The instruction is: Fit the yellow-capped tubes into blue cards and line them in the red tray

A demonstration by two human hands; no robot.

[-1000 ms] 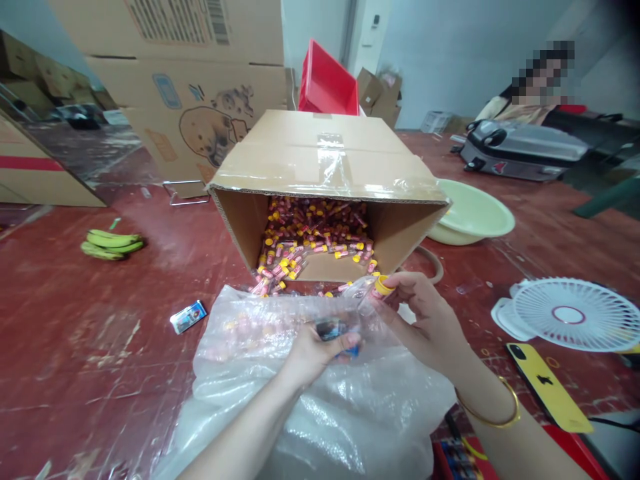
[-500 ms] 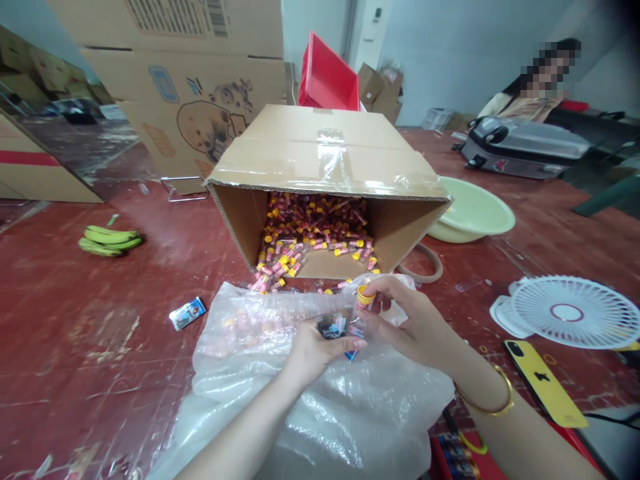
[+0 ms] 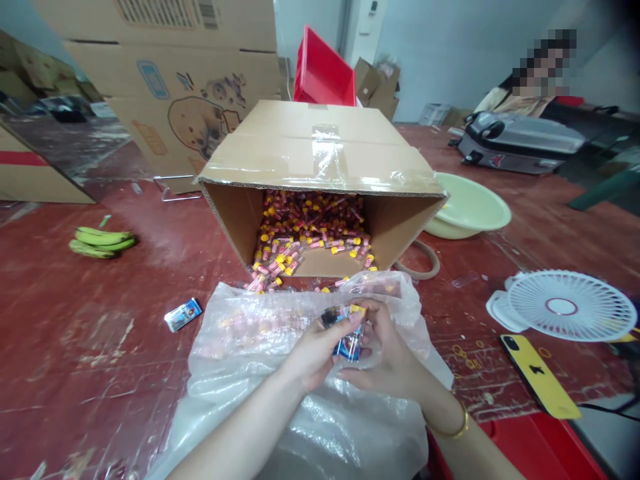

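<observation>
My left hand (image 3: 317,350) is closed on a shiny blue packet (image 3: 350,345), with a dark packet (image 3: 330,316) beside it. Its thumb presses near the yellow cap of a small clear tube (image 3: 357,309). My right hand (image 3: 393,353) curls round the far side of this bundle, its upper fingers at the cap and its thumb lower down, held apart. The packet hides most of the tube. Below both hands lies a translucent plastic sheet (image 3: 300,413), with pink shapes showing through. Beyond it, a cardboard box (image 3: 320,150) on its side holds many yellow-capped tubes (image 3: 310,217).
Another blue packet (image 3: 183,315) and green bananas (image 3: 103,243) lie on the red floor at left. At right are a pale green basin (image 3: 470,207), a white fan grille (image 3: 575,307), a yellow phone (image 3: 540,377) and a red crate (image 3: 545,447). A person sits behind a grey suitcase (image 3: 525,143).
My right hand has brought the yellow-capped tube down and left against the packets. The blue packet now faces me more fully, and my left thumb has moved up to the cap.
</observation>
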